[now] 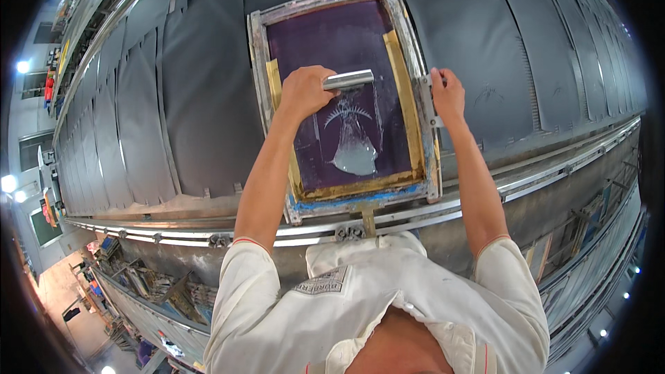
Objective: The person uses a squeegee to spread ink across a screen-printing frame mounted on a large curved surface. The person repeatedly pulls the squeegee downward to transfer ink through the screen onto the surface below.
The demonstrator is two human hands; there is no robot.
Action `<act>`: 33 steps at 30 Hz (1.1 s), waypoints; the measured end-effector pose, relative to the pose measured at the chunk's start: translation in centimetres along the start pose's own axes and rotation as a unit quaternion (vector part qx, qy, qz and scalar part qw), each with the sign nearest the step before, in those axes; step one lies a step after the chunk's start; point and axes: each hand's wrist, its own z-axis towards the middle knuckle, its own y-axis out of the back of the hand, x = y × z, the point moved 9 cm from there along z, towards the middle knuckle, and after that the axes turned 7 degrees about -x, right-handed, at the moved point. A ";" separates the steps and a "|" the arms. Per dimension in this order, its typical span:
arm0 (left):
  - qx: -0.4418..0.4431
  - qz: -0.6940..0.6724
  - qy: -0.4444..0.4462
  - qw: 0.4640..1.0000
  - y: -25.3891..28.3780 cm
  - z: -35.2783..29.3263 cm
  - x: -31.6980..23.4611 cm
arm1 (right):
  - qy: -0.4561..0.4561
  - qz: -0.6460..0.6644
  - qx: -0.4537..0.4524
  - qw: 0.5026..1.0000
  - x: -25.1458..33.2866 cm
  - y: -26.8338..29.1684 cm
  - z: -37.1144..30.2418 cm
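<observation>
A framed printing screen (258, 55) lies in front of me, its dark purple mesh bordered by brown tape. My left hand (305, 90) is closed around one end of a squeegee (352, 79) with a silvery metal holder, resting across the middle of the mesh. Below it a pale, wet patch of ink (355, 156) lies on the mesh, under a fan-shaped design (346, 114). My right hand (449, 93) is closed at the frame's right edge, beside a small metal bracket (436, 122). The fingers' exact hold there is partly hidden.
Dark sheets (201, 90) cover the long table on both sides of the screen. One sheet to the right carries a faint printed mark (489, 94). A metal rail (402, 221) runs along the near table edge. Racks (166, 291) of frames stand lower left.
</observation>
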 end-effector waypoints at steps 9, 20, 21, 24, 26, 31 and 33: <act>-0.190 -0.026 -0.073 0.979 -3.7 -19.4 -7.0 | -0.062 -0.009 0.021 0.998 2.0 2.7 0.6; -0.121 0.005 -0.006 0.993 2.2 -15.5 2.3 | -0.033 0.085 0.047 0.995 6.3 -6.0 -2.1; -0.119 0.001 -0.007 0.993 2.3 -14.8 2.4 | -0.035 0.076 0.052 0.995 6.0 -5.9 -1.4; -0.123 -0.003 -0.018 0.992 0.9 -12.7 0.6 | -0.041 0.063 0.056 0.996 5.9 -4.3 0.8; -0.116 -0.004 -0.021 0.993 -0.9 -12.4 -0.5 | -0.037 0.056 0.057 0.996 4.1 -4.4 1.0; 0.016 -0.011 -0.012 1.000 -4.7 -11.6 -0.7 | -0.047 0.028 0.052 0.997 -1.3 -3.5 0.4; 0.042 -0.004 -0.004 0.999 -3.7 -9.2 -0.5 | -0.028 -0.043 0.081 0.995 -0.1 -2.7 0.8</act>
